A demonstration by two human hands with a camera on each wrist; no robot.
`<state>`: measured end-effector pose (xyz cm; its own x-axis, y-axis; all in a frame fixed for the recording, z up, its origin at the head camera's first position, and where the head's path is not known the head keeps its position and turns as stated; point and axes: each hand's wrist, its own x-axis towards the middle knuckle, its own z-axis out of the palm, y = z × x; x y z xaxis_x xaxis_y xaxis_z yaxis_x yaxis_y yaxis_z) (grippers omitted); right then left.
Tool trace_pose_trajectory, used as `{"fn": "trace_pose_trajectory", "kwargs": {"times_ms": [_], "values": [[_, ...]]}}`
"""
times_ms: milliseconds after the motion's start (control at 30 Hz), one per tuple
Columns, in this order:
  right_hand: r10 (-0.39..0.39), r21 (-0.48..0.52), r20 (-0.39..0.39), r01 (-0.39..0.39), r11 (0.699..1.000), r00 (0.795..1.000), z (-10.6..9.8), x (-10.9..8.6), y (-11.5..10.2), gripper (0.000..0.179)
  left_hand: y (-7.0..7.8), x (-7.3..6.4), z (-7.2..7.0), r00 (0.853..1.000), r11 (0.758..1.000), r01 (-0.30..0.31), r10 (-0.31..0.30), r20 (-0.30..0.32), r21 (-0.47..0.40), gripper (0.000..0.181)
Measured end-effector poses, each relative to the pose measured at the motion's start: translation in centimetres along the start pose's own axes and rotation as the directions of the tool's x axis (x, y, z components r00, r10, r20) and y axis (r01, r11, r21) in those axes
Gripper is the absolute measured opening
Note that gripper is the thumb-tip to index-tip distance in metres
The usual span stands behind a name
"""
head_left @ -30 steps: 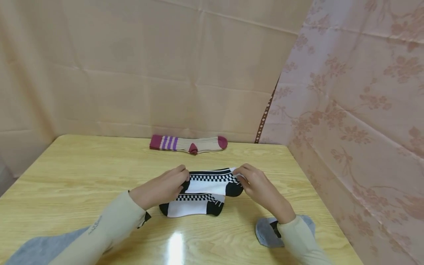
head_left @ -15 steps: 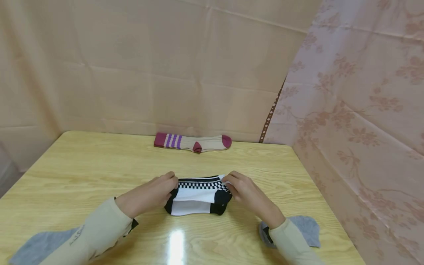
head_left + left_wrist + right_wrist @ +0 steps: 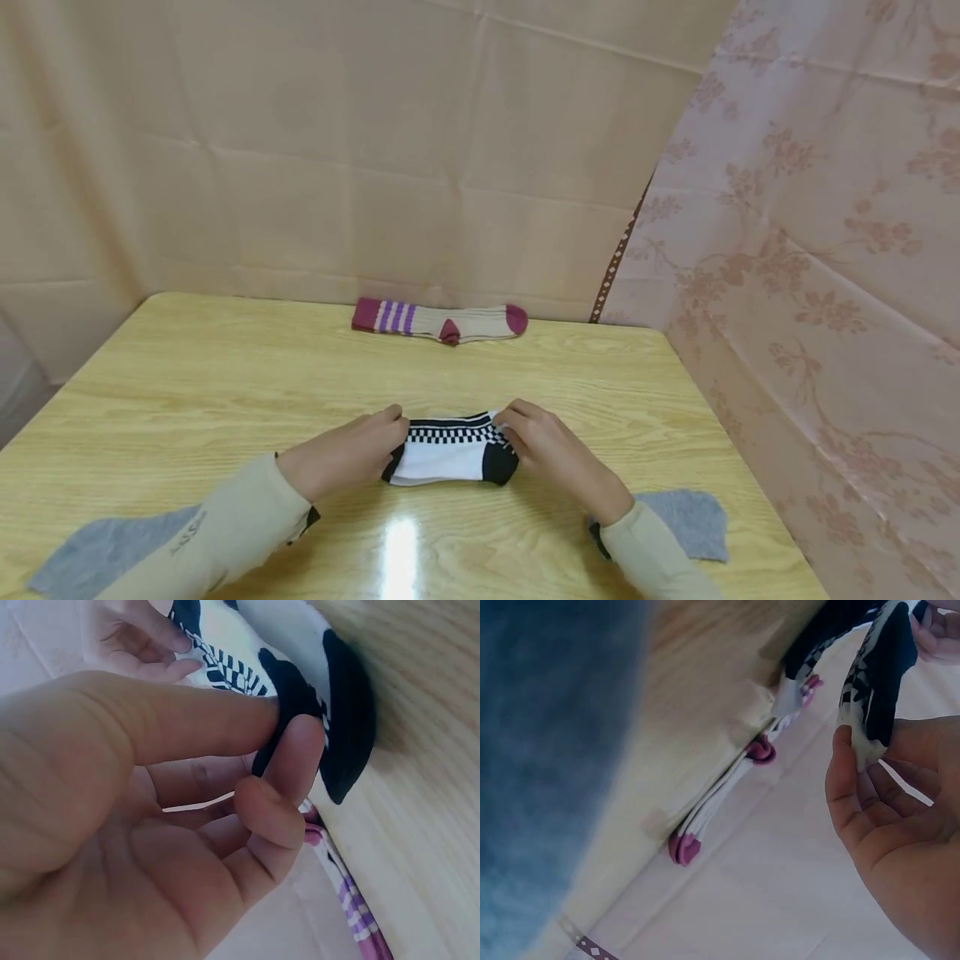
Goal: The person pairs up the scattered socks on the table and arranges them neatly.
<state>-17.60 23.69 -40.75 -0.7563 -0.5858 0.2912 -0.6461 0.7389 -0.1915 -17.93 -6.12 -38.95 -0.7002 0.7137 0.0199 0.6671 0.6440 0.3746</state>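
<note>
My left hand [image 3: 351,452] pinches the black toe end of a black-and-white checkered ankle sock [image 3: 444,462]. At the sock's other end, my right hand [image 3: 553,450] pinches the white cuff between thumb and fingers. A matching sock [image 3: 352,720] lies flat on the table beneath the held one. From the head view only a thin strip of that lower sock shows along the near edge. In the right wrist view a gap separates the held sock [image 3: 874,682] from the lower sock [image 3: 810,649].
Near the far table edge lies a beige sock [image 3: 476,323] with maroon ends and purple stripes. One grey sock [image 3: 112,546] is partly under the left sleeve; another grey sock [image 3: 686,521] is partly covered by the right sleeve. Fabric curtains [image 3: 300,167] rise behind the table [image 3: 247,367].
Both hands have brought the held checkered sock leftward and toward the person, over its match. The lower sock, clearly visible before, is now almost covered in the head view.
</note>
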Motion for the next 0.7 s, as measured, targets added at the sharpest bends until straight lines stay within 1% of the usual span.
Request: {"fn": "trace_pose_trajectory", "kwargs": {"times_ms": [67,167,233,300,367,400,467,500,533,600,667,700], "values": [[0.026,-0.003,0.018,-0.026,1.0,0.999,0.2,0.0,0.0,0.016,-0.1,0.1,0.2,1.0,1.0,-0.003,0.003,-0.01,-0.005,0.01],[0.054,-0.008,0.082,-0.053,0.999,0.995,0.5,-0.1,0.1,0.017,-0.4,0.4,0.9,0.999,1.0,-0.029,0.029,-0.034,0.013,0.008],[0.059,-0.006,0.127,-0.058,0.998,0.99,0.7,-0.2,0.1,0.018,-0.5,0.5,1.4,0.997,0.998,-0.053,0.054,-0.06,0.028,0.009],[0.052,-0.001,0.152,-0.052,0.999,0.987,0.7,-0.3,0.1,0.018,-0.5,0.4,1.7,0.994,0.997,-0.067,0.07,-0.082,0.042,0.012],[0.046,-0.004,0.154,-0.046,0.999,0.987,0.5,-0.5,0.1,0.017,-0.2,0.3,1.7,0.994,0.997,-0.055,0.059,-0.095,0.049,0.013],[0.041,-0.009,0.146,-0.04,0.999,0.988,0.4,-0.6,0.1,0.017,0.0,0.2,1.7,0.994,0.998,-0.039,0.045,-0.1,0.057,0.013],[0.044,-0.033,0.125,-0.04,0.999,0.991,0.1,-0.7,-0.2,0.017,0.6,0.0,1.4,0.994,0.995,-0.001,0.012,-0.107,0.1,0.009],[0.044,-0.045,0.112,-0.039,0.998,0.993,-0.1,-0.7,-0.4,0.018,1.0,0.0,1.3,0.993,0.99,0.003,0.013,-0.119,0.139,0.008],[0.04,-0.062,0.1,-0.034,0.997,0.994,-0.2,-0.7,-0.7,0.018,1.4,0.0,1.2,0.991,0.983,0.003,0.021,-0.132,0.182,0.009],[0.019,-0.096,0.083,-0.011,0.995,0.996,-0.4,-0.7,-1.4,0.019,2.2,0.0,1.2,0.986,0.967,-0.019,0.059,-0.153,0.254,0.014],[-0.012,-0.125,0.078,0.021,0.992,0.997,-0.6,-0.7,-2.2,0.019,3.0,0.0,1.3,0.981,0.957,-0.062,0.11,-0.158,0.284,0.02],[-0.025,-0.138,0.077,0.036,0.99,0.997,-0.7,-0.7,-2.7,0.018,3.3,0.0,1.3,0.979,0.954,-0.089,0.136,-0.149,0.287,0.023]]}}
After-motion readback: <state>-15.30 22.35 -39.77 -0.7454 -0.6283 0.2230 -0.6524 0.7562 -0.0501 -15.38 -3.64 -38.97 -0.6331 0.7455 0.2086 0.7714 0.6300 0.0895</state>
